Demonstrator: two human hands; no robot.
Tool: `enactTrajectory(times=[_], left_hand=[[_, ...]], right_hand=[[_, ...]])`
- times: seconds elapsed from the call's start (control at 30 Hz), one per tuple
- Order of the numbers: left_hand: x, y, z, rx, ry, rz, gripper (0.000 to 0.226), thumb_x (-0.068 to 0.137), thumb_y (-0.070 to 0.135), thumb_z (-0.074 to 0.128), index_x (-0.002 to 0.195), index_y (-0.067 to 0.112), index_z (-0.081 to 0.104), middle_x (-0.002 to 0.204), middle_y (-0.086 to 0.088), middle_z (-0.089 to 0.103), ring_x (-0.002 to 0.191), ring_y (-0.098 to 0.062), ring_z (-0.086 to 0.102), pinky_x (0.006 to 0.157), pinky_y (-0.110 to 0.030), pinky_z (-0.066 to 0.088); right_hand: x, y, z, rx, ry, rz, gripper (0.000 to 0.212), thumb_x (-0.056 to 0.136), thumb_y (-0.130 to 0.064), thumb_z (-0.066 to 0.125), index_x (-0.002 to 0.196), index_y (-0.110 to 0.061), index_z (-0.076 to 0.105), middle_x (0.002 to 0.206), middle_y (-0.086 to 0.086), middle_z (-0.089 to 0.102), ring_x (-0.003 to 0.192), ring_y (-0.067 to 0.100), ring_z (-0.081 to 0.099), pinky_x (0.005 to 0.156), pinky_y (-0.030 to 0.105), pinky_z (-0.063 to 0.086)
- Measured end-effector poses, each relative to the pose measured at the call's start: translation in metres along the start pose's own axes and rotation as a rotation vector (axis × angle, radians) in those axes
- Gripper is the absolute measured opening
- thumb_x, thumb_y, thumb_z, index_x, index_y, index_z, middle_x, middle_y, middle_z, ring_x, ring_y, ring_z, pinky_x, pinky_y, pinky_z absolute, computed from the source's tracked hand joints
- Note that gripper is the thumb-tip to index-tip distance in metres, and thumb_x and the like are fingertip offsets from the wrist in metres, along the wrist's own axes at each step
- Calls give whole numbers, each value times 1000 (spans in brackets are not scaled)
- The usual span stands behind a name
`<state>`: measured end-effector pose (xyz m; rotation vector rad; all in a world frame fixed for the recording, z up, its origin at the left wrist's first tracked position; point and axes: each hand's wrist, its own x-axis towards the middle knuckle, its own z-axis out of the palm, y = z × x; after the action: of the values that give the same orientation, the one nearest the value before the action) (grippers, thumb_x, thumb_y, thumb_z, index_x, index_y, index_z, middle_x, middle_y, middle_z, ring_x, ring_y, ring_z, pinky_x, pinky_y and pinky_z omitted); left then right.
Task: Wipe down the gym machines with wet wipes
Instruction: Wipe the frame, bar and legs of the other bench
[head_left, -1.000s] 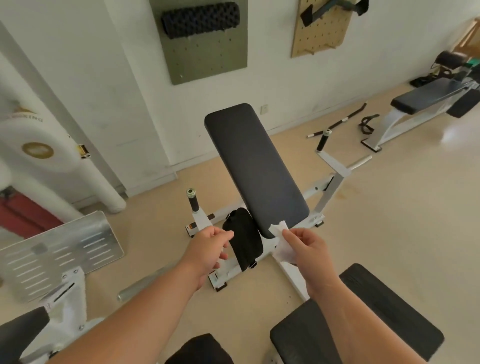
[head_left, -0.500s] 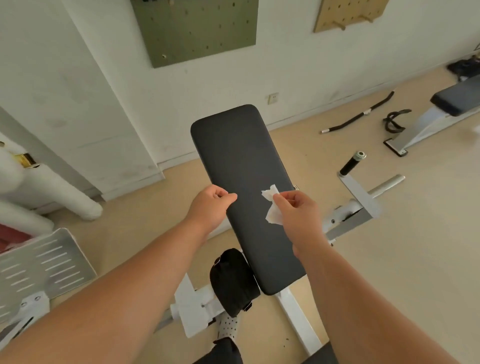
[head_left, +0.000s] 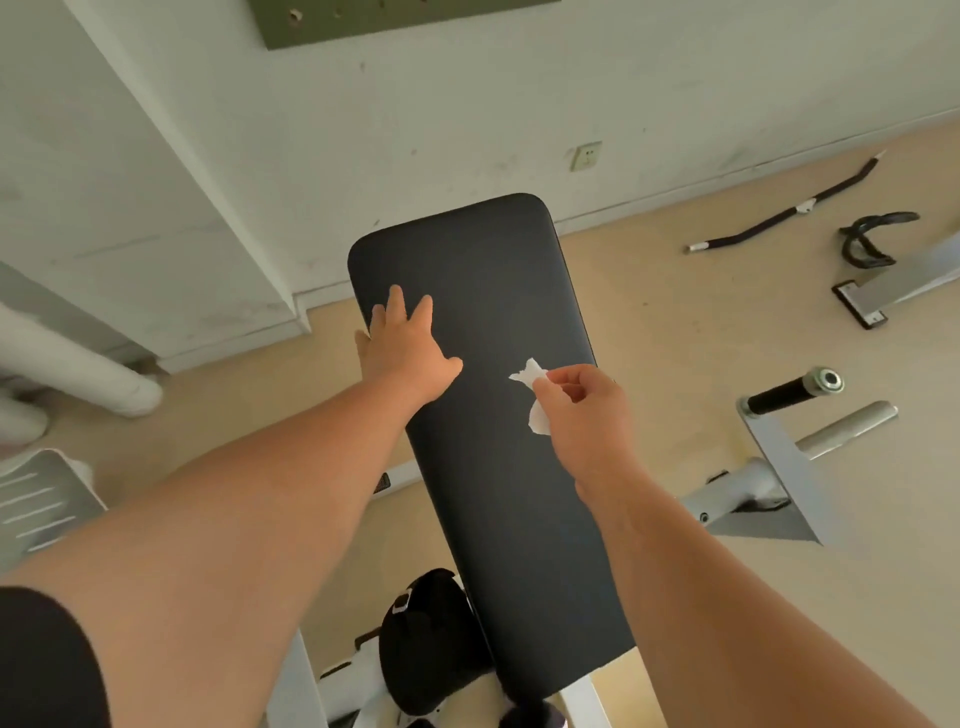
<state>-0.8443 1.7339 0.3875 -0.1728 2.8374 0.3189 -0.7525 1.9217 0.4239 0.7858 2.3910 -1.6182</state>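
Over on the left, a white pipe (head_left: 78, 369) is lying along the wall. Now the left hand (head_left: 402, 348) is resting flat on the black bench pad (head_left: 498, 493), fingers spread wide near its upper left edge. Moving across, the wet wipe (head_left: 531, 373) is hanging crumpled over the middle of the pad, and the right hand (head_left: 587, 415) is pinching it between thumb and curled fingers. Far right, a black-gripped handle (head_left: 795, 392) is sticking out from the white frame (head_left: 779, 467).

Black bench pad (head_left: 498, 457); white wipe (head_left: 535, 395); beige floor (head_left: 675, 338); olive-green pegboard (head_left: 374, 18).
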Motion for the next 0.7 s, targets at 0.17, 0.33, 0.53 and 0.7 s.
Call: enactTrajectory(times=[0.17,0.33,0.53,0.7], left_hand=[[35,0,21,206,-96,-58,153,55,70,87,160,14,-9,165,-24,-14,153,-44,-2,123,-53,15],[48,14,43,386,-106,-73,155,56,59,92,156,-2,-10,158,-41,-11,147,-59,5,121,-54,23],[54,9,47,383,-116,-53,154,60,64,87,155,-1,-15,157,-39,-18,148,-57,0,121,-53,19],[58,8,49,368,-129,-60,151,65,60,86,153,-2,-20,154,-40,-25,148,-57,-5,122,-53,17]], right_hand=[[59,12,12,-88,-69,-22,10,97,-29,63,107,-28,66,89,-9,68,73,6,62,50,15,40],[124,10,23,-201,-58,-215,11,96,-23,61,105,-26,65,104,-3,67,83,9,63,62,11,40],[196,-27,59,-423,56,-752,25,94,-19,69,117,-10,67,127,7,56,111,23,56,89,23,48],[209,12,79,-950,-180,-816,79,100,-56,47,159,-11,21,170,17,6,157,37,4,128,51,10]])
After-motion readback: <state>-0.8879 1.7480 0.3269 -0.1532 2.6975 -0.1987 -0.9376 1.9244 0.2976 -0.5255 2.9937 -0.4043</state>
